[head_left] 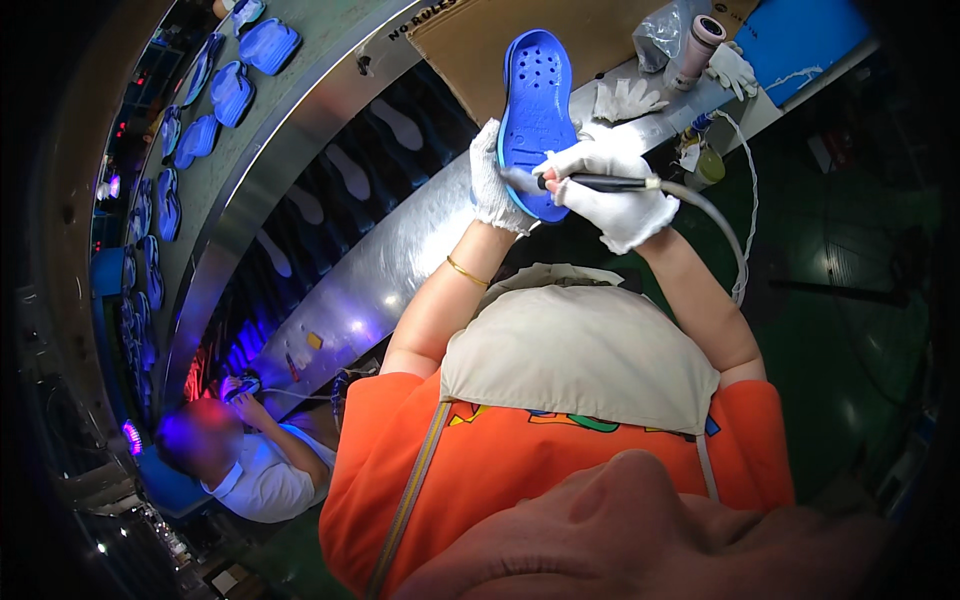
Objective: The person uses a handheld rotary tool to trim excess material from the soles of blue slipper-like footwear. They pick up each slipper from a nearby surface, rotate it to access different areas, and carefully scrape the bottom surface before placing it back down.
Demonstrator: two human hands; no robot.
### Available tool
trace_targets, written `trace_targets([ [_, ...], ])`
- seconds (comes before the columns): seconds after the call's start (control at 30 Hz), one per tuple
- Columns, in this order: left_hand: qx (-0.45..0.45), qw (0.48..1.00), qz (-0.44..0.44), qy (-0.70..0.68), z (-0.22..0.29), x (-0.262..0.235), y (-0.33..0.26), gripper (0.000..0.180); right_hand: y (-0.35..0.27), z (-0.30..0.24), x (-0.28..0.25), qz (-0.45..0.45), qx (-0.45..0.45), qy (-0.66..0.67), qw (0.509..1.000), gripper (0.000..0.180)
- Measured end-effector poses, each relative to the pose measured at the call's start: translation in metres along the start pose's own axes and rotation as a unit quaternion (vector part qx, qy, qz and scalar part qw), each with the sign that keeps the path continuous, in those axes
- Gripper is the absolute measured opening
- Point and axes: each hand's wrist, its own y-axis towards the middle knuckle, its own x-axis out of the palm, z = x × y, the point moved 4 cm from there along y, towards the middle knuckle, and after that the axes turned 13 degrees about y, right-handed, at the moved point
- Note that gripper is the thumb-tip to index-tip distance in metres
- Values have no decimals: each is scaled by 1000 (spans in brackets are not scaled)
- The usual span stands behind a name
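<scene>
The blue shoe sole (536,110) is up in front of me, its holed end pointing away and its narrower end toward my body. My left hand (497,180), in a white knit glove, is clamped on its left edge near the close end; how the fingers sit underneath, I can't tell. My right hand (620,190) is at the sole's lower right, thumb and fingers closed round the black handle of a brush (612,183) — bare fingertips show through the glove. The brush's pale tip reaches left over the sole, toward my left hand, and a grey hose (720,225) curves away from the handle's other end.

Beyond the sole stands a cardboard box (465,50). To its right, spare gloves (627,100), a clear plastic bag (660,42) and a pink bottle (698,50) sit near the metal table (420,250). Farther left, blue slippers (230,93) line a belt (320,25) — and a co-worker in a white shirt (265,485) sits below it.
</scene>
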Motion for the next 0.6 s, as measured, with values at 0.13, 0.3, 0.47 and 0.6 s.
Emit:
trace_targets([
  [0.13,-30,995,-28,-87,-1,3,-4,51,6,3,-23,120,33,106,987,11],
  [0.3,-33,989,-97,-109,-6,17,-5,56,24,3,-26,181,2,12,983,12],
  [0.47,-30,994,-100,-32,0,21,-5,65,28,4,-52,220,-8,92,971,10],
  [0.6,-43,997,-57,42,5,19,-5,68,43,14,-55,184,-63,29,980,15],
])
